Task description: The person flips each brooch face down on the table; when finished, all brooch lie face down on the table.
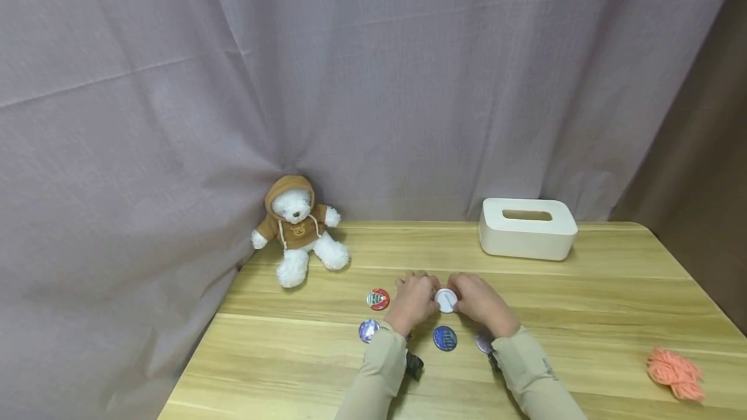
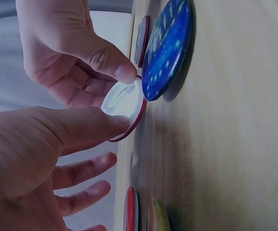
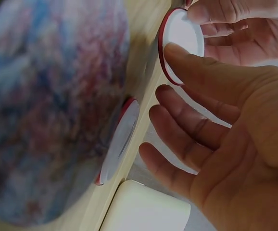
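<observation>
There's a hooded teddy bear point(image 1: 299, 233) left of the cream tissue box point(image 1: 525, 238) — coral yarn point(image 1: 675, 372) front-right of it, mauve-grey curtain point(image 1: 408, 89) behind.

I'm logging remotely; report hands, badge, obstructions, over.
Left hand and right hand both pinching pin-back badge, white back showing. Blue badge lies nearby. No obstruction visible.

Pin badge point(image 1: 446, 301) right between left hand point(image 1: 413, 302) and right hand point(image 1: 481, 303), a second badge point(image 1: 445, 338) just in front on the table point(image 1: 262, 361)! Left of the left hand, a third badge point(image 1: 378, 299) lies behind a fourth badge point(image 1: 369, 330). Teddy bear point(image 1: 299, 232) back left, tissue box point(image 1: 528, 238) back right, yarn bundle point(image 1: 675, 373) front right, curtain point(image 1: 397, 96) behind everything.
</observation>
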`<action>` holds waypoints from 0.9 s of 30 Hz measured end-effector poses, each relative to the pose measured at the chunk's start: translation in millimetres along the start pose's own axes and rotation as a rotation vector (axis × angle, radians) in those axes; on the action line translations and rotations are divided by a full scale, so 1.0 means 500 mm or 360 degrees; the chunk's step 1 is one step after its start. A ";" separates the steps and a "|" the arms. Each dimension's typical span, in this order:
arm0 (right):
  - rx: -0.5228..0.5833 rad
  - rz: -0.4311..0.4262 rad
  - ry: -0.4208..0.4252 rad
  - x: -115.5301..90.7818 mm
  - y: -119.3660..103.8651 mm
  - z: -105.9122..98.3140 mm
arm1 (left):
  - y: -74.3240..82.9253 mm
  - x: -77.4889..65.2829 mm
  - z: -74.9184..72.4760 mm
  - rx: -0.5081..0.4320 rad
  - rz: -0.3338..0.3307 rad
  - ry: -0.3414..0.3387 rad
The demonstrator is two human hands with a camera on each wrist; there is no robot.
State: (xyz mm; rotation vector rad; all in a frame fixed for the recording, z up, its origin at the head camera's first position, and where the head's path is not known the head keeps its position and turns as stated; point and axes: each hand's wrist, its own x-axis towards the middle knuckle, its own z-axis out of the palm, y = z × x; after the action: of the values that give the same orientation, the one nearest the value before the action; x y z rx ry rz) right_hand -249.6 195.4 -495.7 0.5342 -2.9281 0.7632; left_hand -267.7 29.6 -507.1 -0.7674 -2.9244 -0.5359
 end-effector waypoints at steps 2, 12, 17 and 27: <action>-0.0029 0.0003 -0.0004 0.002 0.001 0.001 | 0.001 0.000 0.001 0.0019 0.0008 0.0005; -0.0230 0.0017 -0.0101 0.002 0.003 0.010 | -0.001 -0.004 0.009 0.0029 0.0040 -0.0021; -0.0268 0.0033 -0.0152 -0.004 -0.004 0.009 | -0.001 -0.008 0.011 0.0030 0.0065 -0.0041; -0.0258 0.0012 -0.0128 -0.002 -0.002 0.008 | -0.006 -0.001 0.015 0.0018 0.0072 -0.0035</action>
State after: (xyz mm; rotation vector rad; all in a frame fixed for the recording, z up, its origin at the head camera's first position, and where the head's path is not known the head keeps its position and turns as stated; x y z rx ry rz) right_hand -248.3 193.1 -499.2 0.5518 -3.0314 0.5098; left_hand -268.4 29.7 -515.3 -0.8418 -2.9196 -0.5096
